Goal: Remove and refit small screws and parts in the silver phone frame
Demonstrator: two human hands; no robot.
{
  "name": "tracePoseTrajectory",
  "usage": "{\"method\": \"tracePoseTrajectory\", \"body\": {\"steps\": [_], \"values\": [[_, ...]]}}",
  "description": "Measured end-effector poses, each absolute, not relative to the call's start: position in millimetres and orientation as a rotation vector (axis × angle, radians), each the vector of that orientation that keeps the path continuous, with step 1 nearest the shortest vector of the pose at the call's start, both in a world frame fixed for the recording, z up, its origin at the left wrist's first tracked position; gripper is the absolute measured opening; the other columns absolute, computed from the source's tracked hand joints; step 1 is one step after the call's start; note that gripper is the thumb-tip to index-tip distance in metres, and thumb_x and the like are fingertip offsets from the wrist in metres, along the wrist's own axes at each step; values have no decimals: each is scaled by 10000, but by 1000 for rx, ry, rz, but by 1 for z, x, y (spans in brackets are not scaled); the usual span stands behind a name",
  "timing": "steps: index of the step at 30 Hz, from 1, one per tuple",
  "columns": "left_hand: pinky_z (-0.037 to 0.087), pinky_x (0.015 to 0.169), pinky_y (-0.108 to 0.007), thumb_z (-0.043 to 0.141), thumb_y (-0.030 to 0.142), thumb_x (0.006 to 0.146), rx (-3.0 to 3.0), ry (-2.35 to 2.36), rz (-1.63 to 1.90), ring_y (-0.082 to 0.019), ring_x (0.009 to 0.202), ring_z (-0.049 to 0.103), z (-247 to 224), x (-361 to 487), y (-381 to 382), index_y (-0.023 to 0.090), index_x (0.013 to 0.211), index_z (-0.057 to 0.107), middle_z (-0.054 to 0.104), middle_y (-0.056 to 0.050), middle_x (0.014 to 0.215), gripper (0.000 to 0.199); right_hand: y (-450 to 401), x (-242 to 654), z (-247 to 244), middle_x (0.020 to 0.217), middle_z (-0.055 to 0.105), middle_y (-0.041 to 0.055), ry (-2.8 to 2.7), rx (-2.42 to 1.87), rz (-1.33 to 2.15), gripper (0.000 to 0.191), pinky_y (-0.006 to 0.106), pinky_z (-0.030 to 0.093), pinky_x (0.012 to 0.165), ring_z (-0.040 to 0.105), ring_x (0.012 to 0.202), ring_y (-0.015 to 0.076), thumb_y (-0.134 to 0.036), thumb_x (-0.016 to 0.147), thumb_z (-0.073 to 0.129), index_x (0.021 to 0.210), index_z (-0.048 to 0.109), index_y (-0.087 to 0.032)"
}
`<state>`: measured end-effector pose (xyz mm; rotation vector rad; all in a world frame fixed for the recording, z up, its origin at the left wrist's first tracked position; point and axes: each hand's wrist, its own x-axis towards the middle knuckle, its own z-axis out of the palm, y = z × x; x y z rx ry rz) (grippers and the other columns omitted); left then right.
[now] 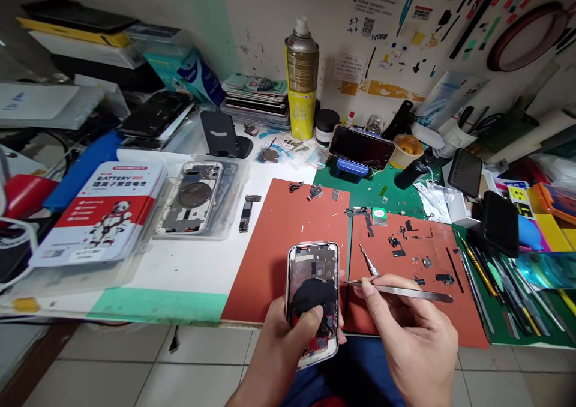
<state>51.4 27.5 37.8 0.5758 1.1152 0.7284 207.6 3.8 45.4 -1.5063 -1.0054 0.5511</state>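
My left hand grips an opened phone housing by its lower part, with the thumb lying across the inside. A dark round patch fills the middle of the housing, and its rim is pale. In my right hand a pair of metal tweezers is pinched, the tips pointing left at the housing's right edge. Whether the tips touch it I cannot tell. Just above the tweezers a small screwdriver bit lies on the red-brown mat. Small phone parts are spread to the right.
A second phone housing lies on a clear plastic box at the left, beside a battery box. A circuit board rests nearby. Behind stand a spray can and a propped phone. Several tools line the right side.
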Motion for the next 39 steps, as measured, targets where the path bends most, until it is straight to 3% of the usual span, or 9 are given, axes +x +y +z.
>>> {"method": "tracePoseTrajectory", "body": {"steps": [7, 10, 17, 24, 35, 39], "values": [[538, 616, -313, 757, 526, 845, 640, 1050, 671, -255, 661, 716, 16, 43, 27, 129, 911, 806, 761, -103, 696, 406, 6, 208, 50, 825, 813, -12, -997, -1484, 591, 56, 148, 658, 669, 800, 673, 150, -197, 853, 827, 843, 824, -252], [524, 608, -300, 743, 512, 864, 567, 1035, 672, -227, 632, 693, 13, 42, 28, 137, 826, 767, 766, -109, 703, 378, 6, 212, 48, 816, 815, 0, -904, -1484, 678, 44, 130, 637, 631, 800, 669, 150, -228, 839, 856, 853, 818, -245], [501, 551, -299, 793, 507, 766, 460, 1042, 676, -232, 589, 687, 19, 44, 32, 119, 767, 750, 739, -116, 668, 391, 9, 228, 29, 845, 820, 53, -516, -1330, 1138, 277, 322, 697, 813, 827, 809, 228, -352, 793, 930, 968, 778, -200], [502, 547, -295, 778, 453, 761, 460, 1061, 690, -237, 604, 711, 31, 49, 36, 105, 1009, 792, 752, -88, 730, 428, 15, 229, 28, 744, 777, 26, -426, -1314, 1238, 334, 312, 683, 821, 818, 779, 217, -383, 749, 959, 933, 758, -189], [499, 540, -276, 767, 383, 757, 453, 1100, 728, -229, 580, 718, 42, 54, 36, 107, 903, 795, 749, -86, 689, 313, 16, 231, 29, 768, 794, 33, -398, -1303, 1269, 307, 265, 680, 800, 821, 771, 203, -350, 738, 975, 904, 778, -183], [498, 528, -280, 774, 377, 747, 439, 1114, 750, -225, 568, 713, 42, 54, 36, 103, 946, 794, 768, -94, 739, 340, 17, 231, 31, 754, 789, 33, -390, -1315, 1260, 323, 278, 684, 799, 822, 767, 212, -357, 714, 987, 896, 784, -186]]}}
